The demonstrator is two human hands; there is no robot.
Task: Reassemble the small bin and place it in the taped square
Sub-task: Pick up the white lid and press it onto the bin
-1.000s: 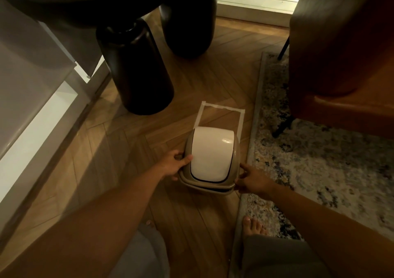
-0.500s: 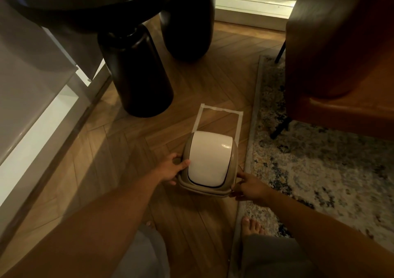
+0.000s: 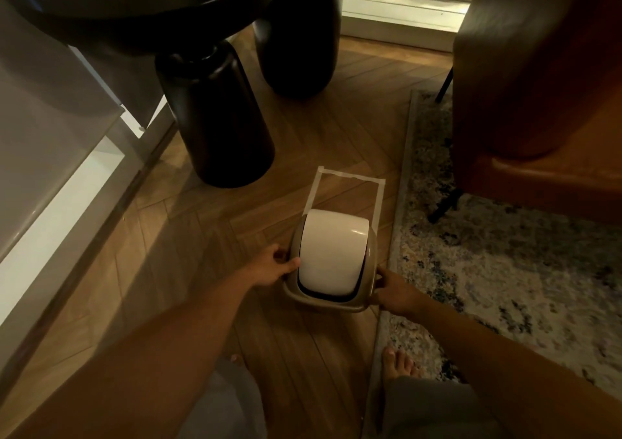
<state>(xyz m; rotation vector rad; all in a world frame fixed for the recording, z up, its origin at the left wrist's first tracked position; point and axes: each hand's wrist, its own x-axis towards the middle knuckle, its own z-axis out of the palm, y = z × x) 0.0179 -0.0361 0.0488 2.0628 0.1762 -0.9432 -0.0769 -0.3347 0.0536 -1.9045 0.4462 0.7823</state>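
The small bin [image 3: 331, 263] has a tan rim and a white swing lid fitted on top. It stands on the wooden floor, over the near part of the taped square [image 3: 346, 178], whose far and side strips show beyond it. My left hand [image 3: 272, 267] grips the bin's left rim with the thumb near the lid. On the other side, my right hand [image 3: 393, 292] holds the right rim at its near corner. The bin's body is hidden under the lid.
A black table leg [image 3: 220, 118] stands left of the square and a second one [image 3: 298, 31] behind. A patterned rug [image 3: 505, 270] borders the square on the right, under a brown armchair [image 3: 538, 85]. My bare foot [image 3: 399, 359] rests near the rug's edge.
The bin has shifted slightly forward toward the taped square, with both hands still on its rim. My view has tipped a little.
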